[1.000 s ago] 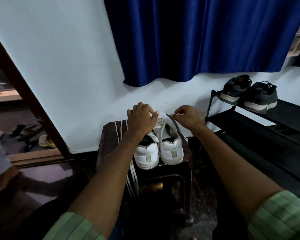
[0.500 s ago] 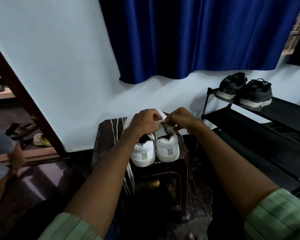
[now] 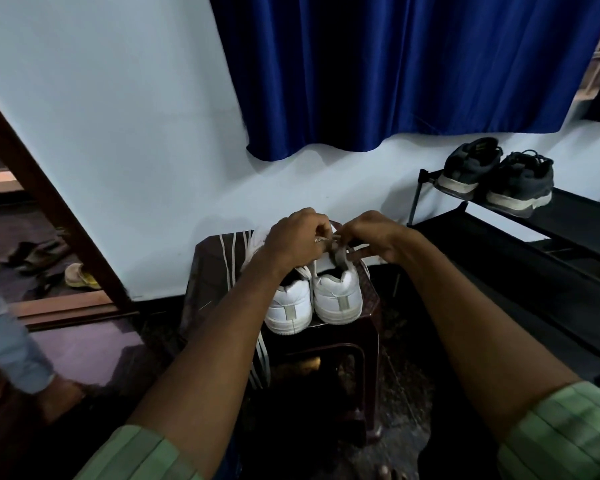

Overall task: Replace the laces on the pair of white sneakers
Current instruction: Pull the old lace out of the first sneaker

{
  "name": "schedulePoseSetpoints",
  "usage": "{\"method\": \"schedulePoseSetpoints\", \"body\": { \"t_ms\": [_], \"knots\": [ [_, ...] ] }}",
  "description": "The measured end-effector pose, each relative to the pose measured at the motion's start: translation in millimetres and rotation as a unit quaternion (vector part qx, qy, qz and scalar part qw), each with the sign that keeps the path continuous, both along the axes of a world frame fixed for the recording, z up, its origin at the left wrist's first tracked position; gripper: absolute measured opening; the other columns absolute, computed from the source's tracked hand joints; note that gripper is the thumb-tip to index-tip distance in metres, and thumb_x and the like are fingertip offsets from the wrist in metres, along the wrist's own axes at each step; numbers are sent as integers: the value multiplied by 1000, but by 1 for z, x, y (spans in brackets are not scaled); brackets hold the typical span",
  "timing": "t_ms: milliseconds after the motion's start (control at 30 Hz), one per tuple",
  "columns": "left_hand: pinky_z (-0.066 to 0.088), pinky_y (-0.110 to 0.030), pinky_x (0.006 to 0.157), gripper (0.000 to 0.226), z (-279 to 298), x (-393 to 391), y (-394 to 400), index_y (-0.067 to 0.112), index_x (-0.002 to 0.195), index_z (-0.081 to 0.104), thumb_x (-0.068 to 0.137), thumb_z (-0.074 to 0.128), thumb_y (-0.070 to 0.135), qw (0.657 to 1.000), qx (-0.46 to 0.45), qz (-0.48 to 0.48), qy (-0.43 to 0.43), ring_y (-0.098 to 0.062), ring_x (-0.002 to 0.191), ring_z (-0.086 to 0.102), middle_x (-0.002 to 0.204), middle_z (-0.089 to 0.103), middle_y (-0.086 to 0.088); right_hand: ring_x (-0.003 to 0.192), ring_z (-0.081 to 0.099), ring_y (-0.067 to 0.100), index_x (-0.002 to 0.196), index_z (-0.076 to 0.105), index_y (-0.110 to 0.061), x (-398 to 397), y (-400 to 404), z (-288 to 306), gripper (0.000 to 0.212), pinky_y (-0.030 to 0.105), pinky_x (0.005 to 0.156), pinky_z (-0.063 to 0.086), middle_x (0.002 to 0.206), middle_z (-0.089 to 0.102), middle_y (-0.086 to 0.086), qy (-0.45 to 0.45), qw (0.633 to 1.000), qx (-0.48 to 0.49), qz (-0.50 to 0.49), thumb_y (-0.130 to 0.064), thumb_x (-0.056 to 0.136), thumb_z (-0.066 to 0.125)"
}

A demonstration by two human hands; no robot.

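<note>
Two white sneakers stand heel-toward-me on a dark stool [image 3: 369,299]: the left sneaker [image 3: 290,311] and the right sneaker [image 3: 338,299]. Both my hands hover over the right sneaker's tongue. My left hand [image 3: 297,240] has curled fingers pinching a white lace near the top eyelets. My right hand [image 3: 371,235] pinches the lace from the other side, fingertips almost meeting the left hand's. The fronts of both sneakers are hidden behind my hands. Loose white laces [image 3: 234,245] lie across the stool's left part and hang down its front [image 3: 262,362].
A black shoe rack [image 3: 534,251] stands at the right with a pair of dark sneakers [image 3: 496,176] on top. A blue curtain [image 3: 395,71] hangs on the white wall. At the left are a wooden door frame [image 3: 49,202], sandals [image 3: 80,277] and another person's sleeve [image 3: 4,341].
My hands have drawn closer together over the right sneaker, both now pinching the lace at its tongue. The person at the left edge has shifted.
</note>
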State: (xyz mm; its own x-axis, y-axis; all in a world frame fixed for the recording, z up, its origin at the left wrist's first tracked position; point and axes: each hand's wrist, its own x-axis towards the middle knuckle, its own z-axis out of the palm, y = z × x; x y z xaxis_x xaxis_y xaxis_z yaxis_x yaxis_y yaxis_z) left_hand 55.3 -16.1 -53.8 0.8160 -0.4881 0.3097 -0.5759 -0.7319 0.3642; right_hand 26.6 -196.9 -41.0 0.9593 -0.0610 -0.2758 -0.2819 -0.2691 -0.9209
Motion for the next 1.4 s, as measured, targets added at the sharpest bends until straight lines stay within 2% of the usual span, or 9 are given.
{"method": "schedulePoseSetpoints", "body": {
  "t_ms": [167,333,567,733,900,967,1167,1300,1400],
  "knots": [
    [39,-34,101,14,3,4,-7,14,100,80,99,67,18,998,-24,-28,42,-20,110,53,109,64,-3,87,67,22,112,71,12,-1,1,2,26,34,72,63,97,71,24,2,1000,-14,4,5,88,62],
    [53,-43,96,26,14,4,-1,16,82,62,104,49,18,930,-220,27,295,-24,93,62,85,64,-3,82,59,21,116,66,17,-3,6,1,28,39,76,62,93,63,17,-4,1000,-6,-26,4,92,61],
    [43,-25,69,33,11,3,-2,28,66,66,95,69,45,991,-80,44,96,-9,72,60,68,63,14,66,59,16,107,72,9,-4,10,1,20,30,59,60,85,64,16,-13,999,-9,-44,-5,93,67],
    [43,-19,61,30,31,-5,-3,7,82,64,106,54,22,874,-387,-3,295,-5,56,53,69,58,0,66,58,16,113,67,17,-1,7,-2,25,31,59,61,86,63,17,-10,999,-13,-38,4,92,61],
    [39,-29,61,53,19,2,8,5,74,74,94,67,54,981,-72,62,170,-13,52,48,55,55,1,76,60,21,109,69,15,-2,8,-2,24,31,62,61,86,63,17,-13,999,-18,-25,0,92,64],
    [40,-26,63,42,19,0,7,17,64,73,95,70,46,982,-95,26,160,-7,51,49,56,61,4,78,59,22,107,71,14,-2,8,-2,21,32,63,62,86,63,18,-15,999,-19,-24,0,92,64],
    [55,-36,77,46,36,-13,0,19,67,71,107,53,32,836,-460,-28,299,-25,76,70,81,75,-6,82,61,23,113,67,18,-3,8,-2,26,36,72,62,90,64,19,-18,999,-23,-22,6,91,61],
    [47,-35,71,30,21,-1,2,20,102,59,95,69,48,968,-185,53,158,-17,69,59,79,63,2,83,61,25,111,68,18,-3,8,-3,25,34,68,62,90,64,20,-22,999,-26,-20,2,93,64],
    [49,-36,88,26,9,2,1,27,99,71,85,77,48,999,-7,33,37,-23,90,67,92,74,4,82,63,24,107,70,17,-2,8,-3,22,30,61,62,87,64,20,-21,999,-27,-20,2,91,65]
  ]
}}
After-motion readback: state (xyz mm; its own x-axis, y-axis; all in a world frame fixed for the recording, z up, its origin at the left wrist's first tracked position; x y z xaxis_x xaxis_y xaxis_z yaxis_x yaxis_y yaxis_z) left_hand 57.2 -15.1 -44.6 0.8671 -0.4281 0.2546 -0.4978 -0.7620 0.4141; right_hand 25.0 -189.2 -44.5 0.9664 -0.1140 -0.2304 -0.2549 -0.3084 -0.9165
